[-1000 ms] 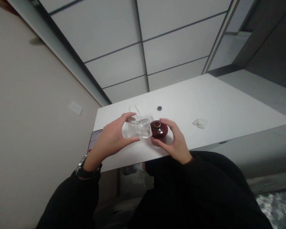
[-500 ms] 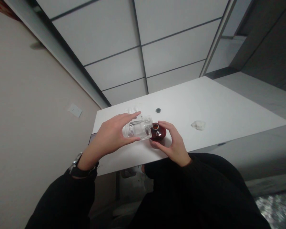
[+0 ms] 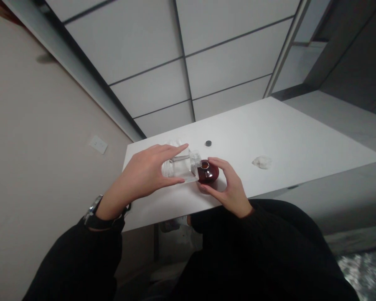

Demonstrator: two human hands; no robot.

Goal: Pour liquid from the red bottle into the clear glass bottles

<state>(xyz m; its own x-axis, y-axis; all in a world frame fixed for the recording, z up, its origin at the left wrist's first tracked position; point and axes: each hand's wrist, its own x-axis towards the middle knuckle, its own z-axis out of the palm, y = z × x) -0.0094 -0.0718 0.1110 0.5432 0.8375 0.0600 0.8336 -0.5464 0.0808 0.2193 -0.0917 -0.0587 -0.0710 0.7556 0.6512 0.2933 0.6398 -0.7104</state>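
Observation:
My left hand (image 3: pixel 150 169) grips a clear glass bottle (image 3: pixel 183 168), thumb on the near side and fingers on the far side. The bottle lies tilted onto its side, with its neck (image 3: pixel 195 159) pointing right at the mouth of a dark red, rounded bottle (image 3: pixel 208 173). That red bottle has an uncapped round opening with a light rim. Around its right side curve the thumb and fingers of my right hand (image 3: pixel 230 188), holding it on the white table. Whether liquid passes between the two bottles I cannot tell.
Behind the bottles a small dark round cap (image 3: pixel 208 143) lies on the white table (image 3: pixel 238 133). To the right is a crumpled clear-white piece (image 3: pixel 262 162). Partly hidden behind my left hand is another clear object (image 3: pixel 174 143). A wall with a socket (image 3: pixel 98 144) borders the left.
The clear bottle has turned slightly, its neck now a little higher against the red bottle's rim. Both hands keep their hold, and the camera view has shifted a little.

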